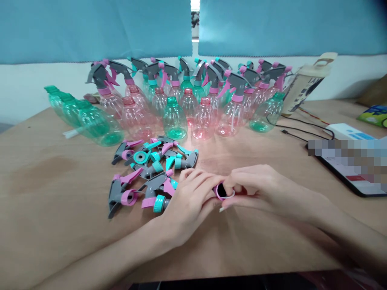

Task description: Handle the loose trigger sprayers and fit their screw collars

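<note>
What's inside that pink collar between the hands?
Only darkness shows inside the pink collar; a thin white piece curves by its rim. The right hand partly covers it; anything deeper is hidden.

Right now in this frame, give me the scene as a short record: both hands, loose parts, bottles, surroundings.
Left hand: holding a pink collar, its dark opening facing the right hand
Right hand: fingers at that opening, by a thin white piece; grip unclear
Loose parts: spray heads, pink-and-grey and teal-and-grey, piled on the table
Bottles: clear pink and green; some topped with spray heads, others open
Surroundings: tumbler behind, right
</note>
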Demonstrator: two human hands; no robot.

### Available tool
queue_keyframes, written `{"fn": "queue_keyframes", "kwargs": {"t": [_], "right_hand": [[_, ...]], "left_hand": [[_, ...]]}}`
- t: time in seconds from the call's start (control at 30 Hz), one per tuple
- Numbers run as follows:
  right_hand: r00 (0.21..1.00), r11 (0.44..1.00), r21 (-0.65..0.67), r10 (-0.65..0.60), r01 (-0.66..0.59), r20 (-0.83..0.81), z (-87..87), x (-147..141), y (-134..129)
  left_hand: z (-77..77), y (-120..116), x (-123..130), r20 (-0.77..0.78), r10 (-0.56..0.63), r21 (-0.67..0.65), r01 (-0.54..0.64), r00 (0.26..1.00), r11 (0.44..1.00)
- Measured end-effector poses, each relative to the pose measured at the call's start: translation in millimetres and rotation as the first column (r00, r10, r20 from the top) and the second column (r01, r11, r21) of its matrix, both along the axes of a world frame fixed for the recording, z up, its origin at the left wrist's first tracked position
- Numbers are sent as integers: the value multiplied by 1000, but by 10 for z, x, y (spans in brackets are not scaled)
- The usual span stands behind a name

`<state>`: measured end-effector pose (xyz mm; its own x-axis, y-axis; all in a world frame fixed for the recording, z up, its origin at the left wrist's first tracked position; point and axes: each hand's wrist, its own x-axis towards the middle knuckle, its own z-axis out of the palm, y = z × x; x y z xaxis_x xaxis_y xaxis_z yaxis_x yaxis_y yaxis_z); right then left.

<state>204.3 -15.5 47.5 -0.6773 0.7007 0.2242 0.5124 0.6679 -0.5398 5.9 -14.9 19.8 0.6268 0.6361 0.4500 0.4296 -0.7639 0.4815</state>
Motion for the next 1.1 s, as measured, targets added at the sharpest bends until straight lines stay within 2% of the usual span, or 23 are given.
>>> {"fn": "queue_keyframes", "kwargs": {"t": [0.17, 0.27, 0.37, 0.47, 0.53, 0.6, 0.67, 0.77, 0.9, 1.1], "right_hand": [[986, 996, -77, -50, 38, -156, 7, 37, -8], [944, 974, -134, -210, 181, -255, 29, 105, 43], [900, 944, -77, -328, 320, -285, -11, 196, 162], [893, 927, -58, -373, 371, -253, -165, 281, 298], [890, 917, -187, -389, 351, -238, -303, 322, 365], [875, 869, -389, -417, 305, -246, -429, 346, 410], [834, 828, -469, -471, 307, -286, -523, 353, 441], [781, 799, -517, -523, 308, -342, -605, 351, 480], [755, 749, -626, -535, 217, -379, -634, 356, 517], [769, 664, -733, -545, 152, -334, -525, 351, 492]], "left_hand": [[6, 0, -7, 23, 10, -1, -10, 1000, 1000], [12, 2, -9, 26, 5, -10, -5, 1000, 1000], [12, 2, -11, 18, 16, -16, -15, 1000, 1000], [9, -2, -15, 8, 18, -22, -18, 1000, 1000], [8, -4, -19, 14, 12, -18, -12, 1000, 1000], [10, -2, -21, 17, 16, -7, -16, 1000, 1000], [12, 4, -22, 6, 25, -5, -25, 1000, 1000], [4, 20, -25, -4, 26, -9, -26, 1000, 1000], [-14, 41, -31, -6, 31, -13, -31, 999, 999], [6, 47, -19, -3, 48, -30, -48, 999, 998]]}}
